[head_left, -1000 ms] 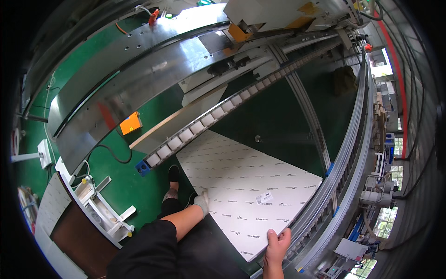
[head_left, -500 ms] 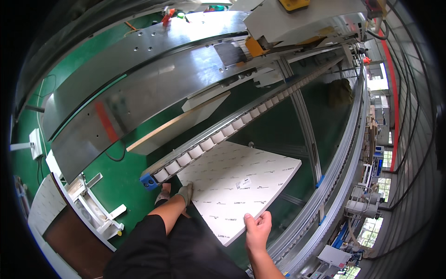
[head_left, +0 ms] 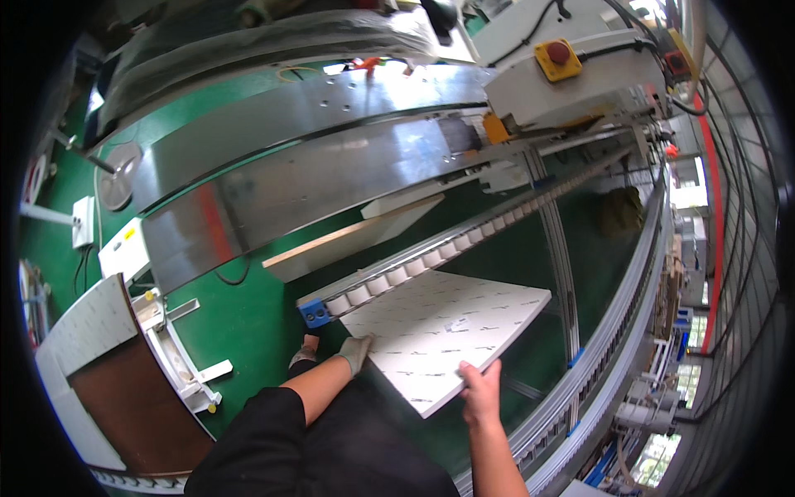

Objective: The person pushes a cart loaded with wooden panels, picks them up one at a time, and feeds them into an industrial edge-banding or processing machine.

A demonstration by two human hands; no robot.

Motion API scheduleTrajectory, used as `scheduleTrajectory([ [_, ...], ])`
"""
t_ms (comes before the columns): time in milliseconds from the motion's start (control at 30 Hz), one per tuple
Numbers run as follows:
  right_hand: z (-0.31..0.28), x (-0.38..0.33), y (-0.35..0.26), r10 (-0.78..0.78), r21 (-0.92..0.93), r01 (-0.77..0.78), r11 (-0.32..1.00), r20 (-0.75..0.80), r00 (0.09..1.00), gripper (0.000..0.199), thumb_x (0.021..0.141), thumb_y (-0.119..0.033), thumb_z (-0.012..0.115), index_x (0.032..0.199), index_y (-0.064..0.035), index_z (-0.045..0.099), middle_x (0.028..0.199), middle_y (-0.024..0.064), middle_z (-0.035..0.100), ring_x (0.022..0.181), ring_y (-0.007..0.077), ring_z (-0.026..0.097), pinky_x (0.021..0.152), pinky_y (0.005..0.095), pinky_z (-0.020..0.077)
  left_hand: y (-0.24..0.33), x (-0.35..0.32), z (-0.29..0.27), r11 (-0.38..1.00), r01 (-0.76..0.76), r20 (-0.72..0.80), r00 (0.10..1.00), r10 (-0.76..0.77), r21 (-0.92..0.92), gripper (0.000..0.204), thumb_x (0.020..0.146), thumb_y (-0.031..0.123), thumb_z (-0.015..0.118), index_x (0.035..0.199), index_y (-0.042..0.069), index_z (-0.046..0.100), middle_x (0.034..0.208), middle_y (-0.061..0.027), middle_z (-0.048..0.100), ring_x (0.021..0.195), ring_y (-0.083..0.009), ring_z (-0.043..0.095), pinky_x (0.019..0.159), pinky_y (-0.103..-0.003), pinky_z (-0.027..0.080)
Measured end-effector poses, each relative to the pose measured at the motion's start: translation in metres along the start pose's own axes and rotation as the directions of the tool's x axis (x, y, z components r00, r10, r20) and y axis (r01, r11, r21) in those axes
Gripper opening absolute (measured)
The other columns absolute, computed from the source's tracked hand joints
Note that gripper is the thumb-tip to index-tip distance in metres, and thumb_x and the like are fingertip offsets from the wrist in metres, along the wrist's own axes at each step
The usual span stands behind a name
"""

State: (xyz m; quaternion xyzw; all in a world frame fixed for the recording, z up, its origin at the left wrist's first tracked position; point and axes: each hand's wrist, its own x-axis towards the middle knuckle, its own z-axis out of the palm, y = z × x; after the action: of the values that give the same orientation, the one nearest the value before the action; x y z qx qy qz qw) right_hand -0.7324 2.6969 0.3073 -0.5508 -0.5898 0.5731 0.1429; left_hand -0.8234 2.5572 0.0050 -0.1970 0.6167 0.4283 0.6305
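Observation:
A white rectangular panel (head_left: 447,331) with repeated dark print and a small label hangs tilted in front of me, held between both hands. My left hand (head_left: 356,352), in a pale glove, is closed on the panel's left edge, with its fingers partly hidden. Bare, my right hand (head_left: 482,393) grips the near right edge, thumb on top and fingers underneath. The far part of the panel reaches the slanting rail of white rollers (head_left: 431,258), and that rail covers some of its edge.
Beyond the rail stands a long steel machine bed (head_left: 290,195) with a red-buttoned yellow box (head_left: 557,60). Another board (head_left: 356,240) lies below it. A metal conveyor rail (head_left: 604,364) curves along the right. On the left is a brown-and-white panel (head_left: 132,398) beside a white frame.
My view has shifted, so the machine sits further right and more of the left side shows. Both hands keep their hold on the panel, which appears slightly further right and more foreshortened.

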Motion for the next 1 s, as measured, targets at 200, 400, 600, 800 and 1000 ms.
scheduleTrajectory([
  [200, -0.036, 0.059, -0.012, 0.104, 0.188, -0.105, 0.977, 0.011, 0.994, 0.044, 0.089, -0.013, 0.071, 0.126, 0.0044, 0.057, 0.117, 0.0164, 0.065, 0.106, 0.0294, 0.065, 0.092, 0.043, 0.0529, -0.01, -0.044, 0.025, 0.865, 0.207, 0.327, 0.944, -0.054, -0.456, 0.046, 0.099, 0.031, 0.064, 0.135, 0.005, 0.052, 0.129, -0.0114, 0.059, 0.119, -0.0271, 0.058, 0.093, -0.048, 0.054],
  [400, -0.084, 0.088, 0.006, 0.196, 0.108, -0.202, 0.974, 0.058, 0.979, 0.042, 0.09, -0.016, 0.073, 0.123, 0.0069, 0.061, 0.112, 0.0176, 0.068, 0.1, 0.0317, 0.069, 0.092, 0.0443, 0.0558, -0.011, -0.052, 0.053, 0.908, 0.184, 0.307, 0.95, -0.065, -0.377, 0.033, 0.1, 0.029, 0.063, 0.124, 0.009, 0.054, 0.112, -0.0083, 0.062, 0.101, -0.0253, 0.063, 0.086, -0.047, 0.057],
  [600, -0.099, 0.078, -0.012, 0.346, 0.241, -0.41, 0.88, 0.266, 0.899, 0.053, 0.098, -0.033, 0.066, 0.137, 0.0004, 0.053, 0.129, 0.0178, 0.062, 0.119, 0.0354, 0.061, 0.101, 0.0608, 0.0473, -0.032, -0.046, 0.069, 0.91, 0.121, 0.112, 0.99, -0.083, -0.396, 0.039, 0.1, 0.028, 0.064, 0.126, 0.0, 0.056, 0.12, -0.0156, 0.065, 0.108, -0.0314, 0.064, 0.088, -0.049, 0.056],
  [800, -0.108, 0.073, 0.011, 0.29, 0.031, -0.321, 0.946, 0.355, 0.889, 0.044, 0.095, -0.03, 0.071, 0.126, 0.0009, 0.061, 0.118, 0.0145, 0.068, 0.11, 0.0305, 0.066, 0.094, 0.0572, 0.0527, -0.054, -0.033, 0.07, 0.659, 0.072, 0.185, 0.977, 0.103, -0.748, 0.041, 0.102, 0.023, 0.057, 0.13, -0.007, 0.054, 0.128, -0.02, 0.065, 0.119, -0.0371, 0.063, 0.104, -0.054, 0.05],
  [1000, -0.115, 0.061, 0.014, 0.336, 0.073, -0.374, 0.925, 0.306, 0.891, 0.038, 0.087, -0.009, 0.065, 0.119, 0.0109, 0.064, 0.112, 0.0184, 0.069, 0.104, 0.0276, 0.067, 0.094, 0.0412, 0.0525, -0.052, -0.037, 0.07, 0.744, 0.219, 0.358, 0.934, 0.028, -0.631, 0.042, 0.108, 0.024, 0.042, 0.14, -0.004, 0.045, 0.132, -0.0215, 0.063, 0.124, -0.0388, 0.062, 0.105, -0.057, 0.052],
])
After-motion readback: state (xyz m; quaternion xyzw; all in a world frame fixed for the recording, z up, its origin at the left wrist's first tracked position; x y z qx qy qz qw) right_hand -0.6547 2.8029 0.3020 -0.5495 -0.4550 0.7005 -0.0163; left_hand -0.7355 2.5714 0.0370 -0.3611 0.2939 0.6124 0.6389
